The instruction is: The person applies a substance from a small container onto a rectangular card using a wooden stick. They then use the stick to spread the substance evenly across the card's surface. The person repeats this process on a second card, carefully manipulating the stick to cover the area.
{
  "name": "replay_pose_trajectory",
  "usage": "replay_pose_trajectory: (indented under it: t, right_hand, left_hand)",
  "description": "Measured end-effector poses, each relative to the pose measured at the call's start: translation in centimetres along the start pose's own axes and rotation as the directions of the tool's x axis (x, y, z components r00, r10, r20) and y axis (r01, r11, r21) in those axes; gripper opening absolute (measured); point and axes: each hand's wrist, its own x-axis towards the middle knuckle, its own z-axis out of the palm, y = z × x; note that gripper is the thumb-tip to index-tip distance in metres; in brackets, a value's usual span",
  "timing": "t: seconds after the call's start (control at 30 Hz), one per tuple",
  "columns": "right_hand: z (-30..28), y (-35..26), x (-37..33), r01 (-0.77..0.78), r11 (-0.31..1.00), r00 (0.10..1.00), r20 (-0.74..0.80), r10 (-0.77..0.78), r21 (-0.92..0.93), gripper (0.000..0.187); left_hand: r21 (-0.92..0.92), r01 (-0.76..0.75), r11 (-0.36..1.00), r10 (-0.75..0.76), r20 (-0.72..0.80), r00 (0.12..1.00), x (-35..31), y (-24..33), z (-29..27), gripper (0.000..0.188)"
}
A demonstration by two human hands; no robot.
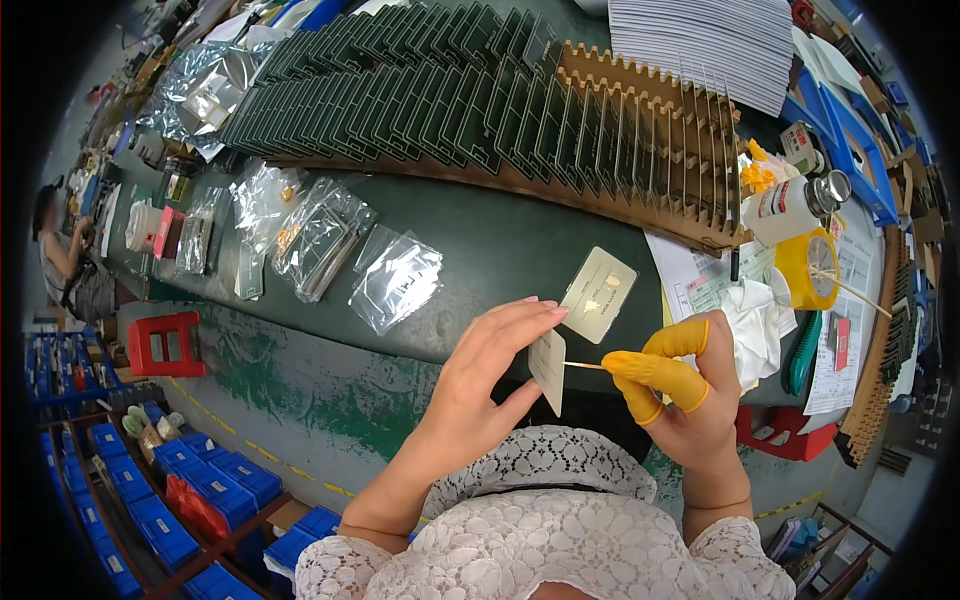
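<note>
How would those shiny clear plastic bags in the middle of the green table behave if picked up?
The clear plastic bags would probably flop and crumple, since they look thin and creased. They may slip over one another, as they lie loosely overlapping with a glossy shine. They are likely light for their size, looking see-through and fairly flat.

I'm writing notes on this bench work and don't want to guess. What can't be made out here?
Head view: the far face of the plate in the left hand, turned away from the camera.
Head view: the rear end of the thin stick, hidden by the right hand.
Head view: any contents of the shiny clear bags, lost in glare and creases.
Head view: the distant person's handwork, too small and blurred.
</note>
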Motion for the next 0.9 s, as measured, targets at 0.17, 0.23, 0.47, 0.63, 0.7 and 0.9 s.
replay_pose_trajectory:
  t: [0.17, 0.23, 0.47, 0.63, 0.7, 0.9]
  right_hand:
    - [0.1, 0.1, 0.1, -0.003, 1.000, 1.000, -0.005, 0.003, 0.000, 0.038]
    - [0.1, 0.1, 0.0, 0.003, 1.000, 1.000, 0.004, -0.003, 0.006, 0.038]
    - [0.3, 0.1, -0.1, -0.009, 1.000, 0.999, -0.031, 0.009, 0.018, 0.037]
    - [0.5, 0.6, 0.1, -0.039, 0.997, 0.997, -0.068, 0.034, -0.069, 0.035]
    - [0.6, 1.6, 0.0, -0.047, 0.981, 0.999, -0.015, 0.045, -0.190, 0.033]
    - [1.2, 3.3, -1.1, -0.030, 0.932, 0.990, 0.115, 0.076, -0.362, 0.030]
  left_hand:
    - [-0.008, -0.004, 1.000, 0.004, -0.005, 1.000, -0.1, -0.1, 0.1, 0.067]
    - [-0.006, -0.008, 1.000, 0.008, -0.008, 1.000, 0.0, -0.2, 0.1, 0.067]
    - [-0.006, -0.005, 1.000, 0.005, -0.011, 1.000, -0.2, -0.3, 0.0, 0.067]
    - [0.005, 0.016, 1.000, -0.016, -0.013, 1.000, -0.1, -0.1, -0.1, 0.066]
    - [0.018, 0.032, 0.999, -0.031, -0.043, 0.999, -0.2, -0.1, -0.2, 0.067]
    - [-0.008, 0.043, 0.999, -0.043, -0.070, 0.997, -0.3, -0.2, -0.2, 0.066]
